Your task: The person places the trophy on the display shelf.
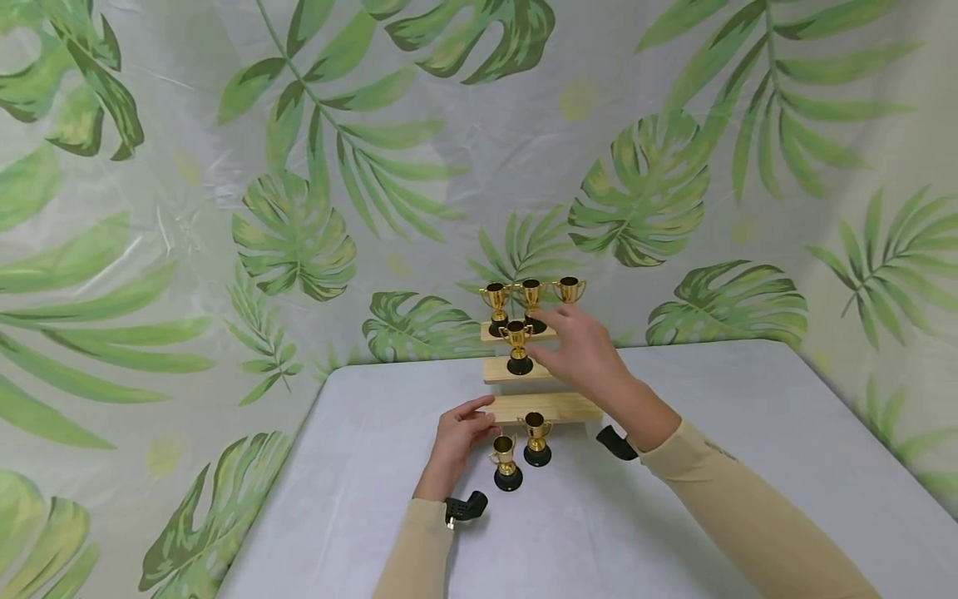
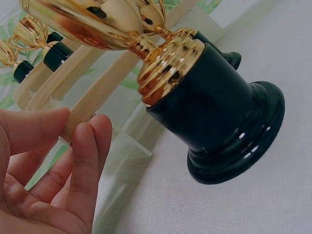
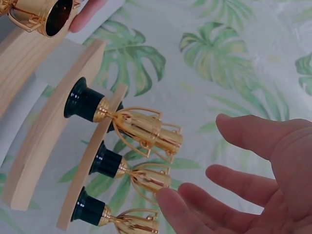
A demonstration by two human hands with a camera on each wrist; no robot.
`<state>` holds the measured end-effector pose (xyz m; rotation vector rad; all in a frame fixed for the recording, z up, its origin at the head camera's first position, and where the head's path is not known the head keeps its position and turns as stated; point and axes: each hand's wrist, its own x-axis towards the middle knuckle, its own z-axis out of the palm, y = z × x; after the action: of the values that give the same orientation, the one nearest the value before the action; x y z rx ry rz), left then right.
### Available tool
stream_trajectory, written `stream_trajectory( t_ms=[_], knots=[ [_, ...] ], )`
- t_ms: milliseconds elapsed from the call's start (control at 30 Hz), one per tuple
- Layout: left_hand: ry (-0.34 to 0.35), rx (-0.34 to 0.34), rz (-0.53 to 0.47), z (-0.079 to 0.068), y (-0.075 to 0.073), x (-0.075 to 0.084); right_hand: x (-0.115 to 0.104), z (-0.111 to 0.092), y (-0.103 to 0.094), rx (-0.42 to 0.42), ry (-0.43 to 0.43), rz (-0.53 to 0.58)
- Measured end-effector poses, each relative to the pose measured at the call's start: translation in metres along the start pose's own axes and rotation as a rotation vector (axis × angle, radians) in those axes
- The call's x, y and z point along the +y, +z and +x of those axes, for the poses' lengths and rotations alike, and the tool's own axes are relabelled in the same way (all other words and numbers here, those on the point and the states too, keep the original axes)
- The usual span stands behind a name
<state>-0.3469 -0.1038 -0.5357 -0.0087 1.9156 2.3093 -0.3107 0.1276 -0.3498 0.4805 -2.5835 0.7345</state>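
Note:
A three-step wooden display stand [image 1: 550,408] stands on the table. My left hand [image 1: 458,437] pinches the left end of its lowest board [image 2: 100,92] between thumb and fingers. On the middle step, near its left end, one small gold trophy cup [image 1: 518,339] with a black base stands upright. Beside that cup is my right hand [image 1: 587,348], its fingers spread and apart from the cups in the right wrist view. Three similar trophies [image 3: 148,176] line the top step; my right hand partly covers the right one in the head view.
Two more gold trophies, one nearer [image 1: 506,466] and one slightly behind [image 1: 535,441], stand on the white tablecloth [image 1: 359,466] in front of the stand. A leaf-patterned curtain [image 1: 419,208] hangs close behind the stand.

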Motion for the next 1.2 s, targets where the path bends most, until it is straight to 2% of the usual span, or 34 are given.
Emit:
stream_trajectory(
  t_ms=[300, 700, 1000, 1200],
  knots=[
    [0.004, -0.005, -0.006, -0.001, -0.001, 0.0, 0.002, -0.014, 0.0, -0.029, 0.034, 0.029],
    [0.006, -0.011, -0.008, 0.0, -0.001, 0.001, 0.007, -0.031, 0.004, -0.028, 0.048, 0.042],
    [0.008, -0.007, -0.001, 0.0, -0.001, 0.0, 0.012, -0.046, 0.017, -0.053, 0.065, 0.067],
    [0.015, -0.009, -0.004, 0.002, 0.0, -0.002, 0.015, -0.055, 0.031, -0.079, 0.066, 0.041]
  ],
)
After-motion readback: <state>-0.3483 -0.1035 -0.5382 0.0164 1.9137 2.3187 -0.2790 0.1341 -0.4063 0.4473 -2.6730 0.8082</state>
